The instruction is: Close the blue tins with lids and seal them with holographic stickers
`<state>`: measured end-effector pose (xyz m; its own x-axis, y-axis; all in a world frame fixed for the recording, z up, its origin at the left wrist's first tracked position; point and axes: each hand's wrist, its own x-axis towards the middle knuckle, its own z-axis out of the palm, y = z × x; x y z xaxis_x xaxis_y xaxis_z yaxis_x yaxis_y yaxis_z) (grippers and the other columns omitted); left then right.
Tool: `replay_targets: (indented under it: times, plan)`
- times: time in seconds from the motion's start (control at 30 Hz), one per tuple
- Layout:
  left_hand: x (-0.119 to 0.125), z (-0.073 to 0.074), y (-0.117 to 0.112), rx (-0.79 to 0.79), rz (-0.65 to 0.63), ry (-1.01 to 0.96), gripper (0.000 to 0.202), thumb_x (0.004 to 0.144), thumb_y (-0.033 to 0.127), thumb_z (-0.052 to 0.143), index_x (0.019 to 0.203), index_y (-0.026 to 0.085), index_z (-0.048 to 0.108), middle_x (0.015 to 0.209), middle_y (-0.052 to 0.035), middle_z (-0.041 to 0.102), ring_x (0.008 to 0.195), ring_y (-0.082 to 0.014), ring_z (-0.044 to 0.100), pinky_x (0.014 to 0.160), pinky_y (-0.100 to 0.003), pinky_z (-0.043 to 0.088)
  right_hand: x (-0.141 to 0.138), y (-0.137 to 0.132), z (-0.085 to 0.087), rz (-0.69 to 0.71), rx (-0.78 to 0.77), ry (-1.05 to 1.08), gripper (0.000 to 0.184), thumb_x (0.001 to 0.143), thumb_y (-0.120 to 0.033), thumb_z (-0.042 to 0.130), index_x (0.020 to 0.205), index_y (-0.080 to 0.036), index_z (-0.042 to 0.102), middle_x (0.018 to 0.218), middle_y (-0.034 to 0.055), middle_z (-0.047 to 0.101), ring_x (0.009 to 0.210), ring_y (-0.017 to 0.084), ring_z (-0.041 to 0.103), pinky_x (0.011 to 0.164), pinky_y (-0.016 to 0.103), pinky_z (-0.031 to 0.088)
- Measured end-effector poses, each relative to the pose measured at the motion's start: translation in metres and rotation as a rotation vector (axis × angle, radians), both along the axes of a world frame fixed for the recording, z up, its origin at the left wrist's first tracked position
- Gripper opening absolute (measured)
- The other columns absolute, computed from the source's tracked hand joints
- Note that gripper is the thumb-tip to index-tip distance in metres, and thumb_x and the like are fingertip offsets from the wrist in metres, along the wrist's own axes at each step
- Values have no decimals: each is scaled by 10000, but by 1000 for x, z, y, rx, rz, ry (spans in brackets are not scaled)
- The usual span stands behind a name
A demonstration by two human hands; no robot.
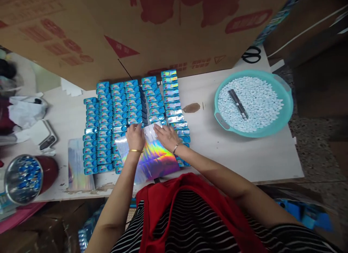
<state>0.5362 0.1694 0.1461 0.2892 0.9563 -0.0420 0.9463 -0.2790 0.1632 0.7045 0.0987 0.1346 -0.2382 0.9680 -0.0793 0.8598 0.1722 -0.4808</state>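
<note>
Rows of small blue tins (pixel 122 108) cover the middle of the white table (pixel 244 155). A shiny holographic sheet (pixel 152 158) lies over the nearest rows, and both hands press on its far edge. My left hand (pixel 135 137) rests with fingers bent on the sheet's left part, next to the tins. My right hand (pixel 167 136) lies flatter, fingers stretched toward a small silvery piece (pixel 150 131) between the two hands. Whether either hand grips the sheet or only presses it is unclear.
A teal basin (pixel 285 111) of small white tablets with a dark tool (pixel 238 103) stands at the right. Black scissors (pixel 251 54) lie behind it. A large cardboard box (pixel 136 32) looms at the back. A metal bowl of blue pieces (pixel 23 178) and another holographic sheet (pixel 77 166) sit left.
</note>
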Motion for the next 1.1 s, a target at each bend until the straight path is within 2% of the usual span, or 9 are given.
replay_targets:
  times: [0.27,0.37,0.47,0.57,0.73,0.83,0.9,1.0,1.1]
  plan:
    - [-22,-17,-4,-51,-187,65,314,931,295,415,1139,241,645,1198,-128,590,1061,-290,473,829,-418,334,-20,2,-25,5,-17,-31,422,986,-263,394,1389,-144,429,1522,119,345,1119,295,435,816,428,389]
    - [-25,-7,-17,-81,-230,55,276,920,256,426,1091,255,642,1254,-109,581,1115,-289,465,851,-423,334,-20,0,-26,-9,-11,-11,422,983,-271,399,1386,-153,441,1521,108,349,1099,304,441,812,442,387]
    - [-28,16,-45,-122,-222,-25,190,906,266,462,958,237,642,1210,-110,606,1078,-276,503,844,-418,347,-21,3,-24,-22,-19,28,428,967,-266,439,1379,-155,455,1515,112,359,1118,317,434,828,459,389]
    - [-27,45,-78,-113,-91,-232,119,884,308,522,855,225,601,1002,-89,659,957,-239,558,847,-401,361,-19,6,-20,-32,-38,72,413,953,-246,464,1356,-160,486,1505,113,377,1137,318,437,857,467,393]
    - [-11,69,-103,-93,433,-880,189,774,358,652,776,211,533,747,-6,598,733,-152,564,721,-300,423,-11,-18,0,-275,16,443,390,991,-402,375,1197,-171,612,1304,123,580,1168,269,482,979,430,375]
    - [5,63,-103,-242,601,-1158,268,676,351,725,752,199,518,709,14,587,685,-125,563,677,-262,438,-8,-50,15,-424,-70,838,551,969,-577,278,1048,-177,648,1002,86,676,982,218,599,888,355,448]
    - [16,56,-104,-348,616,-1233,286,640,337,747,731,193,517,686,21,588,675,-115,569,679,-252,447,-7,-70,22,-498,-145,997,522,909,-640,382,941,-187,638,848,44,661,826,194,616,778,317,479]
    - [32,43,-111,-486,581,-1249,268,636,328,745,711,186,530,653,26,583,645,-110,567,654,-244,453,-1,-89,28,-640,-134,1060,406,860,-589,510,753,-203,572,716,7,603,712,169,579,718,293,474]
    - [48,25,-117,-566,533,-1221,252,648,344,728,693,186,537,626,28,569,613,-112,555,630,-250,452,17,-100,25,-719,-105,1027,363,873,-531,488,700,-215,534,680,1,583,698,172,565,716,296,468]
